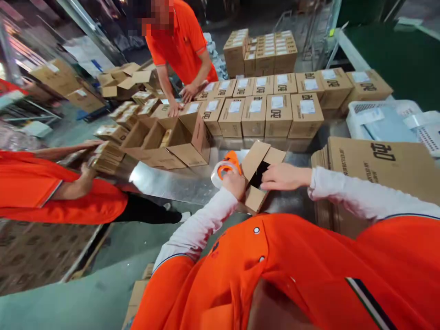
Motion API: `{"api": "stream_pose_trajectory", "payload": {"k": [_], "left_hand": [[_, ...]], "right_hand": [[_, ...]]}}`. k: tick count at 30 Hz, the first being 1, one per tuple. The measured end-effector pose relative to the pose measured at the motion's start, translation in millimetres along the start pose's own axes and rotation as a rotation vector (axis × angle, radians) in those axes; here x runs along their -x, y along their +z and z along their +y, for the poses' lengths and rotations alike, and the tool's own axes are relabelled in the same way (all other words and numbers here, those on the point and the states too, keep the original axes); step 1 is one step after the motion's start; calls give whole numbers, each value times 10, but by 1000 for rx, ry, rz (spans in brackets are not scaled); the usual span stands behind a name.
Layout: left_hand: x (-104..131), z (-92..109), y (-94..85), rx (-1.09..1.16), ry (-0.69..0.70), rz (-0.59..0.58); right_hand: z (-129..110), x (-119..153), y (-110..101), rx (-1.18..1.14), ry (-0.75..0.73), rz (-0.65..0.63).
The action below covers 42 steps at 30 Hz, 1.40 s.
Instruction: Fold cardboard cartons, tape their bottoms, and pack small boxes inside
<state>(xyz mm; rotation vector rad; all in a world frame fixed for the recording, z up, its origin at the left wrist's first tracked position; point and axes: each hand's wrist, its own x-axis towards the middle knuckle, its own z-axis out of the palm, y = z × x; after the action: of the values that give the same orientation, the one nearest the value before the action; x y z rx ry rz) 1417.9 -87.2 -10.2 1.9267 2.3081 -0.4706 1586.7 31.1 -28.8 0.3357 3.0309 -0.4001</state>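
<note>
My left hand is closed around an orange tape dispenser with a roll of clear tape. It is held against the left side of a small cardboard box. That box sits on the metal table near my body, its flaps apart and its inside dark. Over the opening is my right hand, its fingers stretched out and pointing left, close to the flaps. Whether its fingertips touch a flap is hard to make out.
Rows of labelled boxes stand behind the small box. Left of them are large open cartons. Flat cardboard is stacked at right, near a white basket. Two co-workers in orange shirts handle boxes nearby.
</note>
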Motion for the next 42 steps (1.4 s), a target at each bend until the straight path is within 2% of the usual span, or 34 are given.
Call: {"api": "stream_pose_trajectory", "payload": {"k": [2, 4, 7, 10, 14, 17, 20, 26, 28, 30, 33, 35, 36, 39, 42], "left_hand": [[-48, -205, -25, 24, 1, -23], [-101, -380, -20, 34, 5, -43], [-157, -507, 39, 36, 26, -56], [-161, -531, 98, 64, 39, -48], [-136, -576, 71, 49, 55, -57], [-140, -648, -7, -14, 126, -92], [-175, -723, -48, -82, 180, -127], [-225, -887, 18, -107, 121, -175], [-235, -953, -85, -37, 86, -138], [-296, -959, -325, 35, 82, -72], [-611, -717, -818, 0, 151, -24], [-1002, -390, -1069, -126, 208, -59], [-1231, -203, -1138, -202, 248, -96], [-1863, 306, -1143, -421, 413, -267], [-2180, 572, -1043, -555, 464, -415]], "right_hand": [[-66, -33, 127, 64, -168, 137], [-130, -202, 317, 123, -185, 268], [-162, -515, 622, 125, -95, 270], [-163, -641, 783, 99, -20, 243], [-257, -552, 770, 77, 2, 268], [-360, -492, 721, 54, -13, 278], [-415, -486, 663, 2, 50, 210], [-357, -490, 543, -94, 172, 91], [-321, -488, 543, -127, 165, 113], [-301, -490, 559, -162, 73, 168], [-338, -497, 576, -209, -84, 193], [-413, -498, 566, -241, -67, 162], [-459, -499, 557, -252, -35, 143], [-590, -514, 544, -255, 18, 66], [-668, -550, 582, -269, 26, 15]]}}
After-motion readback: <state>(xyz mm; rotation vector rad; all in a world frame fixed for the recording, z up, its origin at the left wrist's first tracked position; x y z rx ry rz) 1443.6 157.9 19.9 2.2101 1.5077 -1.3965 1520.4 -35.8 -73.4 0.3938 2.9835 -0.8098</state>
